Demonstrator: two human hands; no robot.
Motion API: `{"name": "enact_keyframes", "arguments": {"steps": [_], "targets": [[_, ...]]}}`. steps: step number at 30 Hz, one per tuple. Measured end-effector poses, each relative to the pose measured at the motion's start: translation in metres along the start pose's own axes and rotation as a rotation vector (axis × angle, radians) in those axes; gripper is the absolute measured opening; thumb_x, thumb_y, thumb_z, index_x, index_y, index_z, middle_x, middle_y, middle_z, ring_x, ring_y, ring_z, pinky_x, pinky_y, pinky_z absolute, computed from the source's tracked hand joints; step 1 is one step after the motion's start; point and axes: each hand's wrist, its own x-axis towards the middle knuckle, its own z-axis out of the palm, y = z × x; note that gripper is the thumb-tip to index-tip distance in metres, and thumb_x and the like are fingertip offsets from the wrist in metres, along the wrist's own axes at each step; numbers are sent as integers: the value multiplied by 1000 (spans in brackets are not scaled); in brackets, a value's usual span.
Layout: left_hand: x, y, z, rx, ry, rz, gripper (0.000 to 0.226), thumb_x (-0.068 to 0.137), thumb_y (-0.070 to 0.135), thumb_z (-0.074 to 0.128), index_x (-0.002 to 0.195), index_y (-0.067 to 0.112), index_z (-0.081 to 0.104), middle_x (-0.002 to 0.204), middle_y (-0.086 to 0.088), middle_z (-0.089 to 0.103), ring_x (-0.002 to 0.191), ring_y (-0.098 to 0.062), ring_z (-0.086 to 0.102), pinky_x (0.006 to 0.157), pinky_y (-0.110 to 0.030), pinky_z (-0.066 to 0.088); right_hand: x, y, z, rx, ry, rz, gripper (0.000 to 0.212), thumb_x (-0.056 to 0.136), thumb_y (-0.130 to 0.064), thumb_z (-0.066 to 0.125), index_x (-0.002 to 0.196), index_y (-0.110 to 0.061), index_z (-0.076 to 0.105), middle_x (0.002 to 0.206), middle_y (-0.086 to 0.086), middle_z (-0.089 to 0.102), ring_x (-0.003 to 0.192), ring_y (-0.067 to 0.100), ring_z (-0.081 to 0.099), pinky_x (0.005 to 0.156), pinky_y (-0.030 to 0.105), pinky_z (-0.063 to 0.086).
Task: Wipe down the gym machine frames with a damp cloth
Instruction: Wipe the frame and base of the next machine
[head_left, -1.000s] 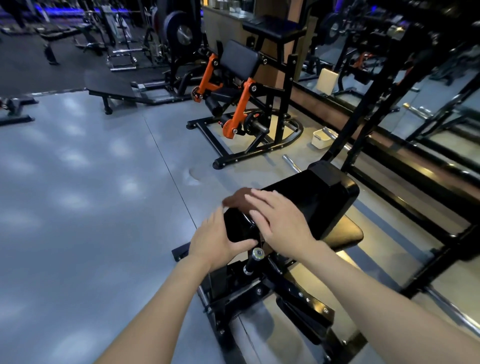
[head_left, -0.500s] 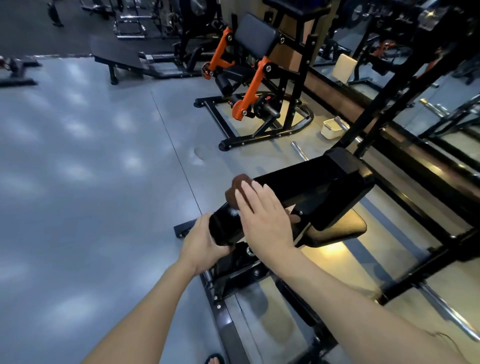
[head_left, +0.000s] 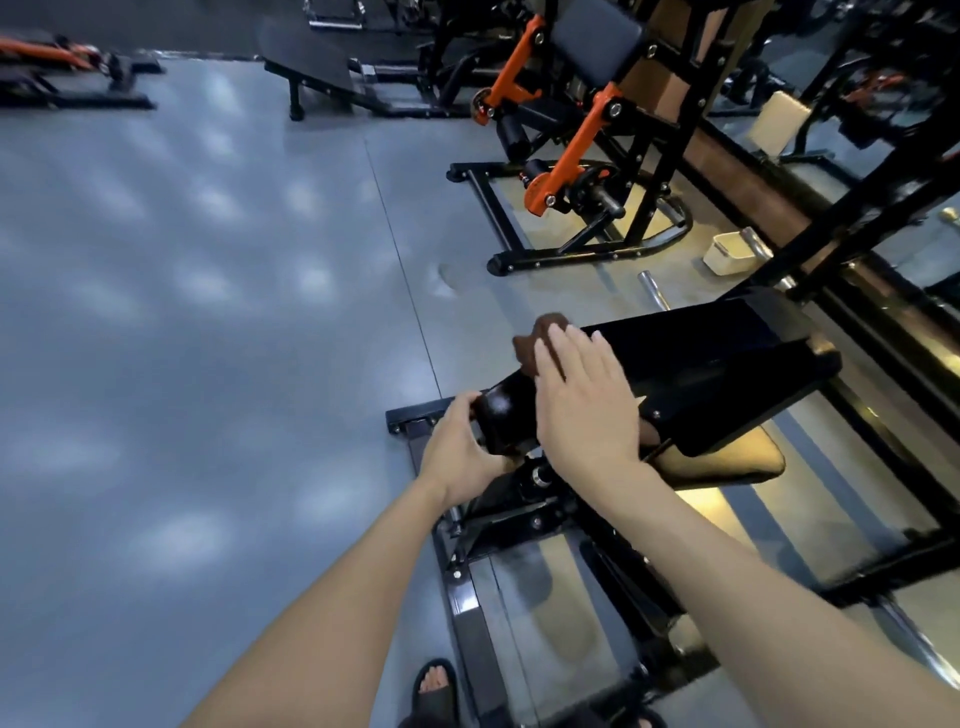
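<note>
Mid-wipe on the black pad (head_left: 691, 358) of the machine, frame (head_left: 462, 597) below likely not yet done. Right hand (head_left: 582, 410) flat, fingers straight, pressing the brown cloth (head_left: 535, 343) onto the pad's top. Left hand (head_left: 462, 452) curled round the pad's near end, steadying. Next, probably: sweep along, then down to the frame.

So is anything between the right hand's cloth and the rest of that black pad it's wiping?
Nothing visible. The right hand presses flat on the brown cloth at the near end of the black pad, and the pad's top runs bare to its far end. The left hand grips the pad's near end, behind the cloth.
</note>
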Motion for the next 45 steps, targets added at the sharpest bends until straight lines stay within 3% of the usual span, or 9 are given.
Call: {"name": "enact_keyframes", "arguments": {"steps": [6,12,18,21,26,35,38,42,45], "targets": [[3,-8,3,40,39,36,71,81,17,82,140,25,45,132,5,62,120,-15,62,103,-38,53,-24,-27,14,-52,-175,-431,49,96,-33,62,140,-13,65,148,7,59,140,27,51,124,44,19],[-1,-3,3,18,47,32,88,61,42,97,134,35,47,128,20,58,116,-1,52,97,-24,45,7,24,-10,-276,-19,-47,48,101,-30,52,145,-12,58,151,11,55,144,31,43,128,48,17],[8,-17,2,-103,-36,148,78,77,58,81,139,16,59,145,-8,59,130,-22,60,108,-34,47,-26,-63,26,-219,-376,-298,62,108,-38,34,156,0,40,163,17,38,153,38,33,130,41,5],[3,-10,1,-16,-65,74,95,54,56,94,134,27,52,135,8,60,120,-11,59,100,-32,50,-14,-23,8,-64,-239,-347,59,102,-31,32,155,-11,45,163,12,40,153,31,31,129,49,9],[-1,-6,8,-67,36,-27,100,59,51,96,141,33,41,138,14,56,130,-6,50,111,-36,44,14,59,-19,272,-108,22,46,102,-28,43,141,-14,62,146,4,58,135,24,50,122,47,32],[-6,3,13,-138,26,-66,96,70,27,96,146,30,38,137,11,52,128,-5,47,108,-27,39,29,139,-9,422,-151,499,46,106,-35,37,142,-19,60,140,0,62,131,17,52,127,45,25],[-3,12,13,-102,13,-91,89,68,22,96,136,26,39,131,5,56,126,-15,54,105,-30,44,20,94,-13,478,-122,336,45,105,-41,42,142,-20,58,134,-4,61,126,16,52,116,42,42],[-7,27,17,21,29,-145,118,51,53,97,146,31,30,141,2,43,137,-24,42,116,-43,39,8,108,-8,501,-176,-17,49,110,-38,40,154,-20,47,158,-4,46,149,18,36,127,34,19],[-15,45,29,148,102,-82,129,62,55,94,161,32,15,162,1,21,151,-22,15,126,-45,20,12,193,8,515,-201,158,47,111,-36,37,153,-19,48,158,-1,47,147,20,37,127,42,24]]}}
